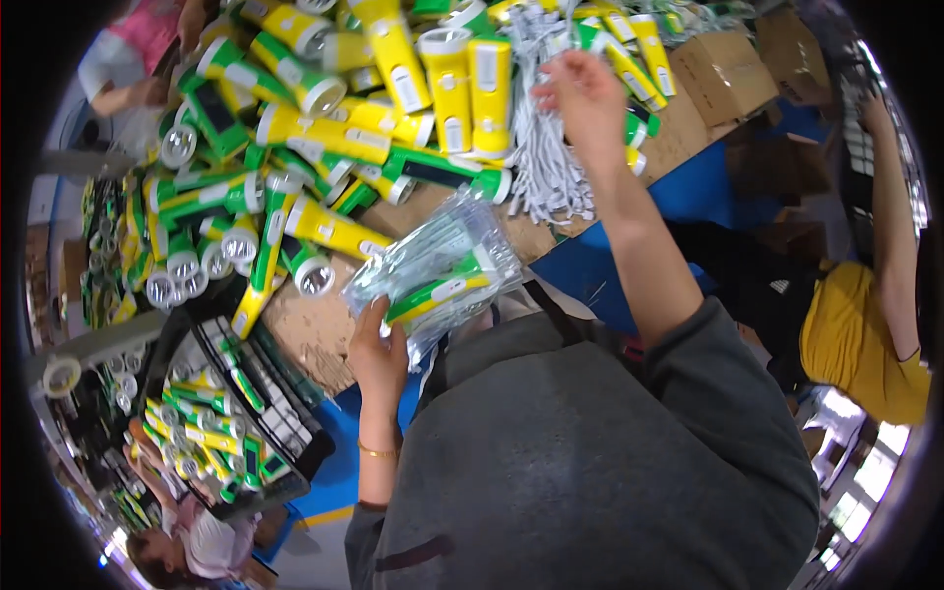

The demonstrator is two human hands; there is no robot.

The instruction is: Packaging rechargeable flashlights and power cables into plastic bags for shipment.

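Observation:
My left hand (379,344) is closed on the near edge of a stack of clear plastic bags (433,241). A green and yellow flashlight (447,292) lies in or on the top bag; the glare hides which. Farther off to the right, my right hand (585,93) is at a thick bundle of white cables (536,147), its fingers curled in. Whether a cable is between those fingers, I cannot make out. Many more yellow and green flashlights (324,133) are heaped left of the cables and past the bags.
Cardboard boxes (723,79) stand at the far right of the brown cardboard-covered table (305,329). At lower left is a black crate (315,457) of flashlights. Another person in yellow (855,324) is on the right; others are at the left, one in pink (147,34).

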